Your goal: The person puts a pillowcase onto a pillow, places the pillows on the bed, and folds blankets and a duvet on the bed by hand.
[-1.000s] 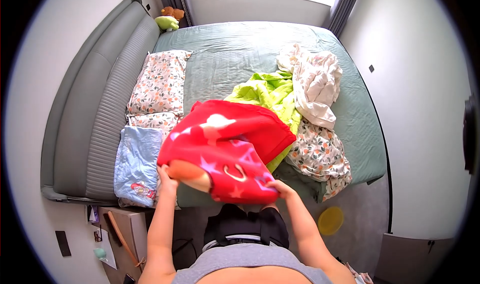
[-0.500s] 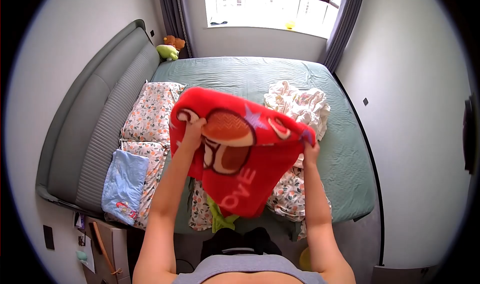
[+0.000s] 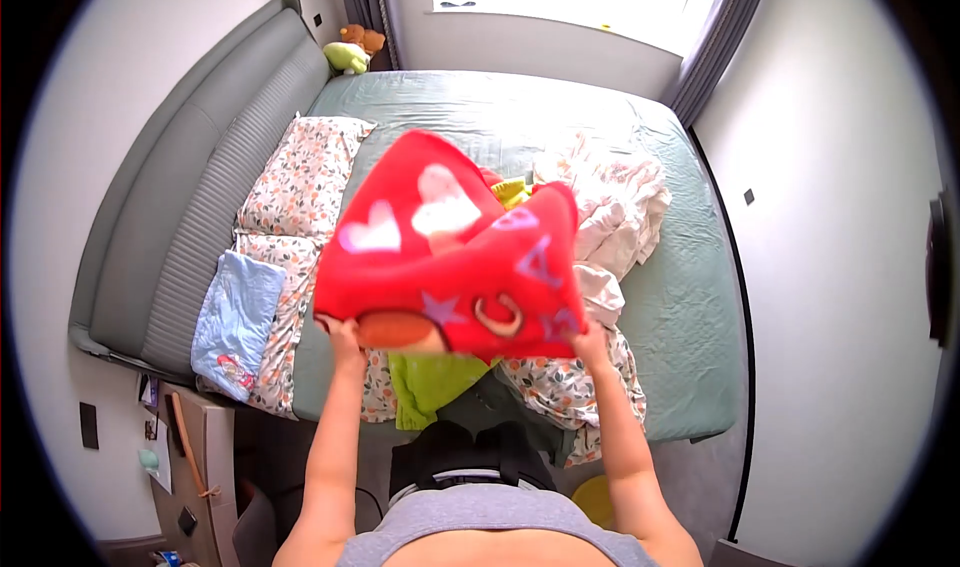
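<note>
A red blanket (image 3: 450, 267) with hearts, stars and letters hangs spread between my hands above the bed. My left hand (image 3: 346, 341) is closed on its near left corner, and my right hand (image 3: 590, 343) grips the near right side. Its far part billows up and is folded over at the right. Partly hidden beneath it lies a lime green cover (image 3: 430, 387). To the right are a crumpled white cloth (image 3: 625, 202) and a floral cloth (image 3: 610, 377) that hangs over the bed's near edge.
Floral pillows (image 3: 305, 172) and a light blue cloth (image 3: 237, 317) lie by the grey headboard (image 3: 150, 227). Plush toys (image 3: 348, 57) sit at the far left corner. A bedside cabinet (image 3: 215, 437) stands at the near left, a yellow round object (image 3: 593, 499) on the floor.
Both hands have lowered the blanket edge toward me and spread wider since half a second ago. The blanket's far part has swung up and away, and its hanging front no longer shows.
</note>
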Available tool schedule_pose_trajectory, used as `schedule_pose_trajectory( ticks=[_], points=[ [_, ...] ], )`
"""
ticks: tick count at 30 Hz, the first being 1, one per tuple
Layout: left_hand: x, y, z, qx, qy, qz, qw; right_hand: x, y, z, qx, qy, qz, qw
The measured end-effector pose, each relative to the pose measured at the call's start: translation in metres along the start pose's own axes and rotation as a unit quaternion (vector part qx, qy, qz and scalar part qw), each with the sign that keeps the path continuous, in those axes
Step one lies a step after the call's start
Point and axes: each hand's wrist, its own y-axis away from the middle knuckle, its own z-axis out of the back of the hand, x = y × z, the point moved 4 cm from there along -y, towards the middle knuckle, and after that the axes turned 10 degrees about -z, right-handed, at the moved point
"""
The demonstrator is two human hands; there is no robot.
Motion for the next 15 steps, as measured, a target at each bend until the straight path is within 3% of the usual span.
schedule_pose_trajectory(
  ticks=[1, 3, 4, 5, 7, 8, 9, 10, 12, 13, 14, 15],
  points=[
    [0.050, -0.001, 0.050, -0.038, -0.019, 0.040, 0.998, -0.059, 0.019, -0.020, 0.030, 0.044, -0.079, 0.995],
    [0.123, 0.012, 0.139, -0.044, -0.247, 0.096, 0.963, -0.113, 0.068, -0.046, 0.105, 0.000, -0.225, 0.969],
    [0.110, 0.036, 0.141, -0.081, -0.217, 0.190, 0.954, -0.166, 0.080, -0.062, 0.107, -0.077, -0.304, 0.943],
    [0.071, 0.065, 0.118, -0.094, -0.145, 0.312, 0.934, -0.159, 0.093, -0.066, 0.133, -0.127, -0.406, 0.895],
    [0.195, 0.050, 0.231, -0.062, -0.022, 0.420, 0.905, -0.155, 0.110, -0.084, 0.197, -0.282, -0.543, 0.766],
    [0.155, 0.076, 0.199, -0.049, -0.008, 0.469, 0.882, -0.180, 0.109, -0.103, 0.234, -0.385, -0.573, 0.685],
    [0.135, 0.085, 0.181, 0.029, 0.023, 0.533, 0.845, -0.189, 0.109, -0.117, 0.268, -0.479, -0.592, 0.590],
    [0.116, 0.092, 0.164, 0.108, 0.053, 0.590, 0.799, -0.172, 0.101, -0.124, 0.277, -0.461, -0.570, 0.621],
    [0.097, 0.071, 0.133, 0.208, 0.071, 0.575, 0.788, -0.101, 0.063, -0.135, 0.294, -0.423, -0.519, 0.682],
    [0.049, 0.048, 0.087, 0.260, 0.004, 0.371, 0.892, -0.079, 0.028, -0.136, 0.266, -0.429, -0.461, 0.730],
    [0.028, 0.013, 0.060, 0.196, -0.114, 0.333, 0.915, -0.053, -0.011, -0.135, 0.237, -0.433, -0.401, 0.772],
    [0.014, -0.034, 0.034, 0.196, -0.141, 0.223, 0.944, -0.031, -0.060, -0.137, 0.232, -0.466, -0.312, 0.795]
  ],
)
